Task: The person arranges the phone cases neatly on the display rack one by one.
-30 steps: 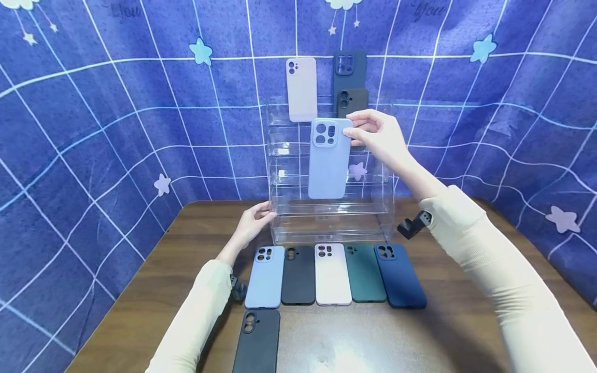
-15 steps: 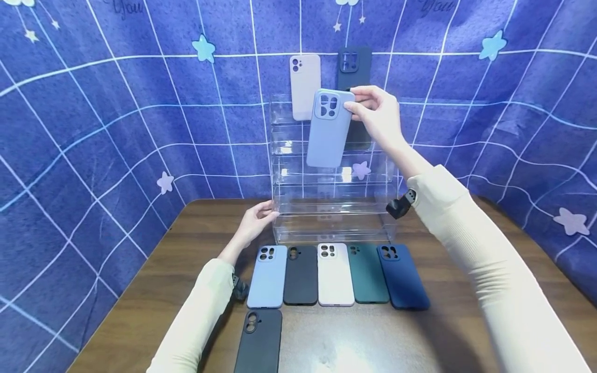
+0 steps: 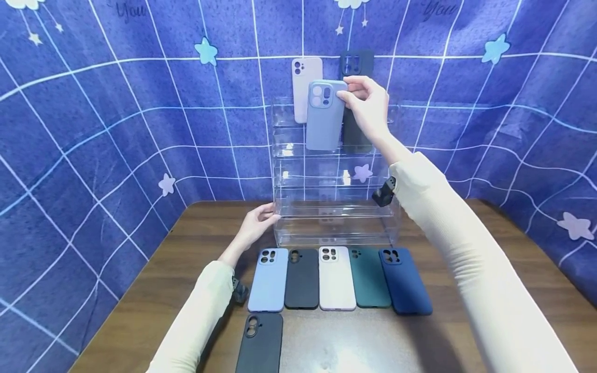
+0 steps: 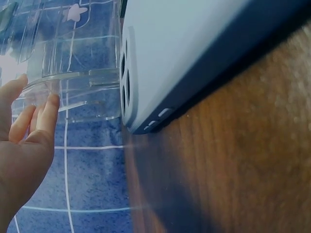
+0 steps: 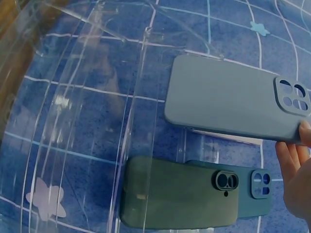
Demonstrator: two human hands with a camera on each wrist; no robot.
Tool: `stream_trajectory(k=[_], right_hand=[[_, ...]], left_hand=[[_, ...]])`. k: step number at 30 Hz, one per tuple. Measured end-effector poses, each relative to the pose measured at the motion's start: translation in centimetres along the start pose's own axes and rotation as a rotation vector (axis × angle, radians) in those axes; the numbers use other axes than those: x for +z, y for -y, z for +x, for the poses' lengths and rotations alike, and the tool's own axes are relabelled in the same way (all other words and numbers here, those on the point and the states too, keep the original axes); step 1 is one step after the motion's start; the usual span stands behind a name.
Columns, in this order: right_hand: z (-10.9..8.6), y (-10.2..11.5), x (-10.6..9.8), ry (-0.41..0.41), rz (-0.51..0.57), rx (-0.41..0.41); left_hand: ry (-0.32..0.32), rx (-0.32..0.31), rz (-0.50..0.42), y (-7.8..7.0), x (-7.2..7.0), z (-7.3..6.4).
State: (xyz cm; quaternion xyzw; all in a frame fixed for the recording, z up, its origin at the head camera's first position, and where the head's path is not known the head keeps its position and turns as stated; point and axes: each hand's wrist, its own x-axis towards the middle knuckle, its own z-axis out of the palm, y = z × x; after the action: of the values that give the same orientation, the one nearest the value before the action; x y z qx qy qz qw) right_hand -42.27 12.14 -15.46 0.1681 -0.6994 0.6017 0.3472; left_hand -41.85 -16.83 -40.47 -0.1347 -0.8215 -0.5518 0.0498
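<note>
Right fingers: the right hand (image 3: 370,106) pinches the pale-blue case (image 3: 324,124) by one upper corner.
Left fingers: the left hand (image 3: 254,224) holds the side edge of the clear rack (image 3: 336,210) between thumb and fingertips.
Case: nearly upright before the upper tiers; contact, I can't tell.
Neighbours: pink case (image 3: 300,98), black case (image 5: 180,194).
Worry: pinched at one corner, it could swing and knock either.

Right hand (image 3: 371,106) raised, thumb (image 3: 347,98) and fingers (image 3: 359,81) pinching, right arm (image 3: 459,235) extended, left hand (image 3: 254,225) lower, its grip hard to judge
</note>
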Motion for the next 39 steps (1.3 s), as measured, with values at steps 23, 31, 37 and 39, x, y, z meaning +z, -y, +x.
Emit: stream_trajectory(k=[23,31,37,39], right_hand=[[2.0,-4.1,3.2,-0.074,-0.077,0.024],[2.2,-4.3,4.0,0.0,-0.006,0.151],[1.6,-4.8,3.9,0.077,-0.224,0.126],[1.4,-5.1,3.9,0.1,-0.261,0.12]], left_hand=[[0.019,-0.007,-0.029,-0.4,0.7,-0.5],[0.006,0.0,-0.027,-0.2,0.6,-0.4],[0.011,-0.003,-0.003,0.1,0.3,-0.2],[0.016,-0.013,-0.011,-0.3,0.1,-0.3]])
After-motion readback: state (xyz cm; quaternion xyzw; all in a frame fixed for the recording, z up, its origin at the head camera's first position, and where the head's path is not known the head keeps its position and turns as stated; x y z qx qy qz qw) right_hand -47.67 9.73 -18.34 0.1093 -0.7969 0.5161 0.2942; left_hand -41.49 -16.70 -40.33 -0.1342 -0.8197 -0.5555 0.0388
